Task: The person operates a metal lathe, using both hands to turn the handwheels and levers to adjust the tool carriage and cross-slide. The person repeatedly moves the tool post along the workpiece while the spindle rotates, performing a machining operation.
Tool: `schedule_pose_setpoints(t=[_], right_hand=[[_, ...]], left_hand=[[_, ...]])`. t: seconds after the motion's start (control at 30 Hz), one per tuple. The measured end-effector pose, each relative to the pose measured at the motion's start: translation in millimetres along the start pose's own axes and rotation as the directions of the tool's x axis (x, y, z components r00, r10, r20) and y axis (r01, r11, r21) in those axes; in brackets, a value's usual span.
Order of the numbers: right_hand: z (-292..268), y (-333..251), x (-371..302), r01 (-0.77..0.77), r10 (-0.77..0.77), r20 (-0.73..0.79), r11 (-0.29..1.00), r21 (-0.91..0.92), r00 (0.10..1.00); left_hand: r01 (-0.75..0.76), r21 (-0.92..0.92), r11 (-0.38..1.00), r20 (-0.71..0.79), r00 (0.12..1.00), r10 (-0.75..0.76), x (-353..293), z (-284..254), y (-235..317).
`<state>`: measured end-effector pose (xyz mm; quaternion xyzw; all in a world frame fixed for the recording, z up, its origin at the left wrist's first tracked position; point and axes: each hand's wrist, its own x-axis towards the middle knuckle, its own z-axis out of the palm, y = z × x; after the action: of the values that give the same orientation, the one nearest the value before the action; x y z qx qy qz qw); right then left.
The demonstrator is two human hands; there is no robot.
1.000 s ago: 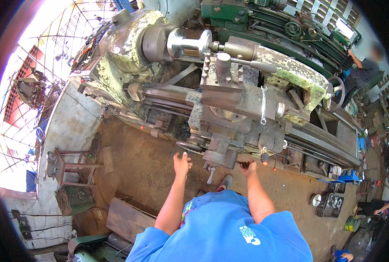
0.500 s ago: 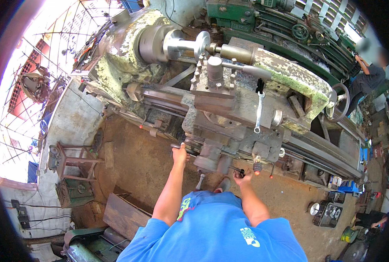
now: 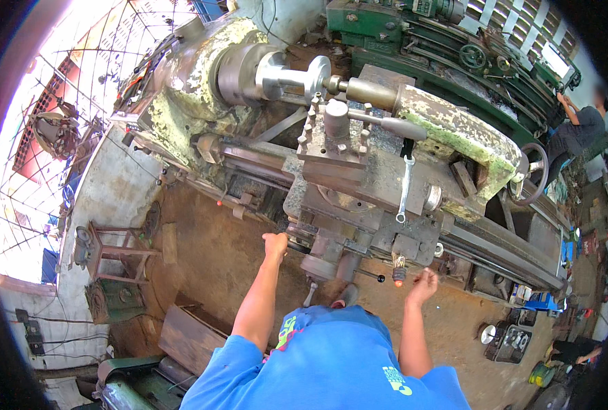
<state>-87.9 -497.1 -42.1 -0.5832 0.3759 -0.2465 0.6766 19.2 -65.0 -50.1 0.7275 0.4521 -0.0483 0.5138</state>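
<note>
My left hand (image 3: 274,246) is closed round the handle of a carriage handwheel at the front of a large lathe; the fingers cover most of the handle. My right hand (image 3: 422,285) is raised with curled fingers, just right of an orange-tipped fitting (image 3: 399,275). It covers the place of a thin red-knobbed lever, so I cannot make out what it grips. A black-knobbed lever (image 3: 379,277) stands untouched between my hands. Beyond them, a shiny flanged metal workpiece (image 3: 296,76) sits between the chuck (image 3: 238,74) and the tailstock (image 3: 454,126). The tool post (image 3: 335,137) stands in front.
A combination spanner (image 3: 405,190) lies on the carriage. A crank handle (image 3: 310,294) points toward me. Behind is a green lathe (image 3: 413,61), with another person (image 3: 581,126) at the far right. A small stool (image 3: 119,254) stands left, and a tray of parts (image 3: 509,342) lies on the right.
My right hand has let go of the black-knobbed lever and moved right, past the orange-tipped fitting. My left hand has shifted slightly left and nearer, staying at the handwheel. The view has tilted a little.
</note>
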Motion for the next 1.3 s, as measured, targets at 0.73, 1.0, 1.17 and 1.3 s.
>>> schedule_pose_setpoints(t=[0.73, 1.0, 1.17, 1.3], right_hand=[[89, -103, -66, 0.557, -0.436, 0.428, 0.804, -0.211, 0.792], [89, -109, -68, 0.535, -0.408, 0.413, 0.803, -0.263, 0.815], [89, -108, -68, 0.521, -0.403, 0.399, 0.817, -0.248, 0.823], [89, -107, -69, 0.516, -0.397, 0.401, 0.818, -0.254, 0.826]], left_hand=[[0.017, 0.167, 0.986, -0.103, 0.995, 0.000, -31, -2, 24], [-0.013, 0.061, 0.998, -0.052, 0.999, 0.017, -9, -3, 14], [0.003, 0.165, 0.986, -0.089, 0.996, 0.011, -13, -2, 13], [0.009, 0.035, 0.999, -0.041, 0.999, -0.008, -5, -3, 8]])
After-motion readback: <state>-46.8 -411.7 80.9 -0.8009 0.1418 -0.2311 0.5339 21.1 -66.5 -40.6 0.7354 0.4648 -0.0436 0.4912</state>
